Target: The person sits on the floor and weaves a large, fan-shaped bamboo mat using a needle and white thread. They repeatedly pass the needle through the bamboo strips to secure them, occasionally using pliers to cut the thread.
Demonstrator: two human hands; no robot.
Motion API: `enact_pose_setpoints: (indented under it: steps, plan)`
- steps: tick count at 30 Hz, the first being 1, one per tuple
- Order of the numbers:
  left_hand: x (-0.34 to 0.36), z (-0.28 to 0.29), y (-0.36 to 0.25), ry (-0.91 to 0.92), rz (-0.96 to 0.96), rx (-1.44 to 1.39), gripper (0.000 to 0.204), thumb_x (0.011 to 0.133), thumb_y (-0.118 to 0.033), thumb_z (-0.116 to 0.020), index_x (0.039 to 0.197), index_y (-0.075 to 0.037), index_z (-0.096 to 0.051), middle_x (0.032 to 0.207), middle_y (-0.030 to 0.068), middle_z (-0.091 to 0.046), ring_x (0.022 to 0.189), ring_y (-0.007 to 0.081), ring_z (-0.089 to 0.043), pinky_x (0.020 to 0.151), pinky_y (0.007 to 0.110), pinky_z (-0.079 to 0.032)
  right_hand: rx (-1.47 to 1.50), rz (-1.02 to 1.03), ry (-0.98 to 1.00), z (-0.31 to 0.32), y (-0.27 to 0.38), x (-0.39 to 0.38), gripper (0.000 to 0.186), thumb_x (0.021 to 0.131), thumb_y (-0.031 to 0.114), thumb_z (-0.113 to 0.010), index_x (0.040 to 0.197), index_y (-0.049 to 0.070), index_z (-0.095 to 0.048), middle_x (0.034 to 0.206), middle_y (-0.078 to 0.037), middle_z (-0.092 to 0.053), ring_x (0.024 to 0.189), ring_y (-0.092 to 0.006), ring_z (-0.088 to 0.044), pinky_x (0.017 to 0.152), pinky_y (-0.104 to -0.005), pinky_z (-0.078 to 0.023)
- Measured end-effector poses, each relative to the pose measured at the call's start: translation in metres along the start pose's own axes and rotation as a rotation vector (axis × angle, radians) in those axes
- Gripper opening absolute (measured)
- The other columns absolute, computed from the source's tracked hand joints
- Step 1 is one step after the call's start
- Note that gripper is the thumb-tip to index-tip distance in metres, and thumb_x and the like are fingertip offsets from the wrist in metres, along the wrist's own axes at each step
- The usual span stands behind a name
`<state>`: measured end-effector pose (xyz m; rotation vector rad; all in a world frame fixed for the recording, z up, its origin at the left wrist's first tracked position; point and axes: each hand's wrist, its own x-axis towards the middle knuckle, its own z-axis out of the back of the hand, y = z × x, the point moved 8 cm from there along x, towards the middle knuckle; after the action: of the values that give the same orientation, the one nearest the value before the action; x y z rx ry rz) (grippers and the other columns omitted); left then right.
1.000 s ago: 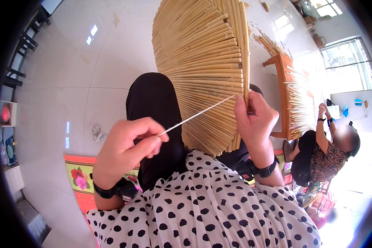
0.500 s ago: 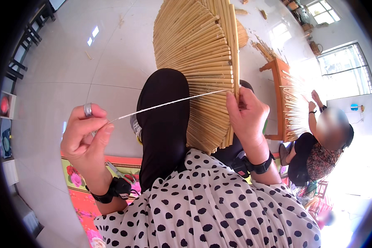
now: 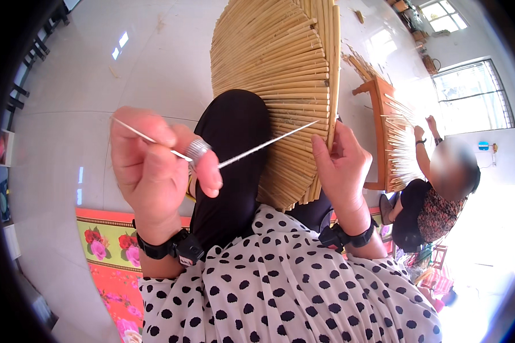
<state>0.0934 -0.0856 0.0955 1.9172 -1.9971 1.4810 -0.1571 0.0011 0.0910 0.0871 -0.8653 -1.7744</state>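
A large fan-like mat of straw-coloured stalks stands across my lap, its stalks packed side by side. My right hand grips its right edge, thumb on the near face and fingers curled behind a long upright stalk. From that edge a taut white string runs left across my dark trouser leg to my left hand. My left hand, a silver ring on one finger, is pinched closed on the string. A thin pale length crosses its fingers; I cannot tell whether it is string or a needle.
On the right another person sits reaching toward thin stalks fanned over a wooden bench. Loose stalks lie on the floor beyond the bench. A floral red and yellow mat lies at lower left. Dark stools stand at upper left.
My left hand has moved right and turned over, nearer the stalk mat, so the free span of string is shorter. My right hand keeps its hold on the edge.
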Motion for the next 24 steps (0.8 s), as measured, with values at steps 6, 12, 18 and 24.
enact_pose_setpoints:
  steps: [6, 12, 18, 24]
  plan:
    - [0.005, -0.019, 0.036, 0.069, 0.196, 0.394, 0.006, 0.096, -0.001, -0.055, 0.101, 0.0, -0.055, 0.071, 0.005, -0.059, 0.06, 0.0103, -0.061, 0.053, 0.022, -0.048, -0.033, -0.115, -0.012, -0.005, -0.005, -0.003, 0.028, 0.081, 0.015, -0.076, 0.102, 0.001, -0.064, 0.073, -0.01, -0.068, 0.058, -0.0155, -0.066, 0.055, -0.0278, -0.051]
    - [0.007, -0.037, 0.071, 0.267, 0.244, 0.837, 0.015, 0.087, 0.002, -0.064, 0.1, -0.002, -0.07, 0.072, 0.007, -0.067, 0.056, 0.0127, -0.061, 0.051, 0.024, -0.048, 0.019, -0.058, -0.124, -0.007, -0.006, -0.006, 0.024, 0.081, 0.017, -0.076, 0.097, 0.003, -0.065, 0.066, -0.006, -0.063, 0.052, -0.016, -0.059, 0.051, -0.0286, -0.047]
    - [0.006, -0.044, 0.074, 0.327, 0.075, 1.019, 0.018, 0.078, 0.003, -0.071, 0.095, -0.003, -0.071, 0.073, 0.0099, -0.067, 0.056, 0.0232, -0.062, 0.051, 0.029, -0.048, -0.105, 0.003, -0.143, -0.004, 0.001, -0.007, 0.021, 0.081, 0.016, -0.076, 0.094, 0.004, -0.064, 0.065, -0.006, -0.061, 0.05, -0.0165, -0.056, 0.05, -0.0288, -0.046]
    - [0.009, -0.05, 0.075, 0.36, 0.01, 1.13, 0.017, 0.075, -0.001, -0.074, 0.091, -0.007, -0.07, 0.066, 0.005, -0.063, 0.052, 0.0236, -0.056, 0.049, 0.032, -0.044, -0.133, 0.01, -0.159, -0.003, 0.004, -0.008, 0.02, 0.08, 0.014, -0.077, 0.093, 0.005, -0.064, 0.065, -0.006, -0.061, 0.05, -0.0155, -0.056, 0.049, -0.0282, -0.045]
